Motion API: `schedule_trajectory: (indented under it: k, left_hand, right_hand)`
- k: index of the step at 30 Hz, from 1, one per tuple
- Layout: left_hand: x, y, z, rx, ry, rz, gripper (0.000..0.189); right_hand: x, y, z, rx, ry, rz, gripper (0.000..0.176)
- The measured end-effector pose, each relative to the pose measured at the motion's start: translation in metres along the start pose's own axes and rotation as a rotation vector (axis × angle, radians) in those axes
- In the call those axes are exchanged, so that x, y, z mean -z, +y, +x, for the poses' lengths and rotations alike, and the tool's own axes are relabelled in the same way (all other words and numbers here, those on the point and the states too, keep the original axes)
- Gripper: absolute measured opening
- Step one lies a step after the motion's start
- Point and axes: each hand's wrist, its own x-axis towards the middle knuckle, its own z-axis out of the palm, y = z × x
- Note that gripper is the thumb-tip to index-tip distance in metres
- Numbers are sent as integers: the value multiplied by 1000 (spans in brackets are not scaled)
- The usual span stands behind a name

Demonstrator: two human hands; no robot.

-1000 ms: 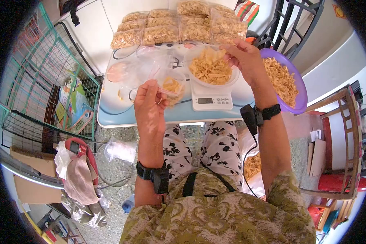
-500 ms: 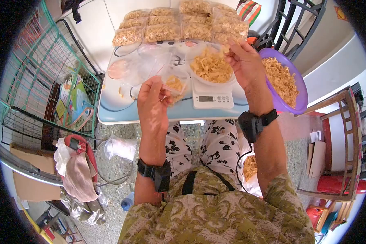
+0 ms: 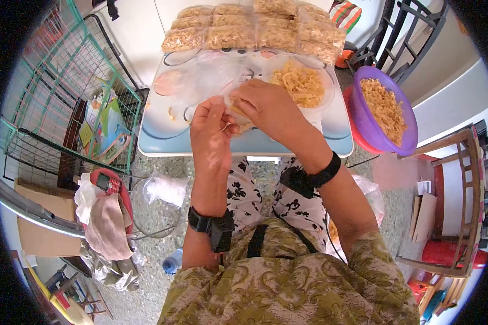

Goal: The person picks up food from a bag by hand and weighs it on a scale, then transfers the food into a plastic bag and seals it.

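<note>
My left hand [image 3: 212, 129] pinches the edge of a small clear plastic bag [image 3: 246, 127] that has some yellowish dried strips in it. My right hand [image 3: 271, 108] is bent over the bag's mouth, its fingers closed. Tan pieces show just below those fingertips, which the bag's film partly covers. Right of the hands, a clear bowl [image 3: 329, 96] holds a heap of yellow dried strips [image 3: 298, 81]. My right forearm hides most of the white scale under the bowl. Several empty clear bags [image 3: 200, 76] lie on the table left of the bowl.
Filled bags [image 3: 230, 37] stand stacked along the back of the table [image 3: 162, 142]. A purple basin [image 3: 409, 122] of dried flakes sits in a red one at the right. Green wire racks [image 3: 108, 114] stand left; a wooden frame [image 3: 463, 189] stands right.
My right hand has moved left and down from above the bowl to the mouth of the bag. My left hand still grips the bag. The view has shifted slightly.
</note>
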Motion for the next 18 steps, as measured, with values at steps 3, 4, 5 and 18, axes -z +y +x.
schedule_trajectory:
  k: [3,4,5,18]
  left_hand:
    - [1,0,0,8,24,10,16]
    - [0,0,0,2,33,28,16]
    - [-1,0,-1,-4,42,45,17]
    - [6,5,2,-56,25,150,18]
  right_hand:
    - [6,3,0,31,-122,-38,11]
    - [8,3,1,31,-125,-39,11]
    - [10,3,2,60,-184,-53,11]
    - [8,-13,19,-8,-282,49,17]
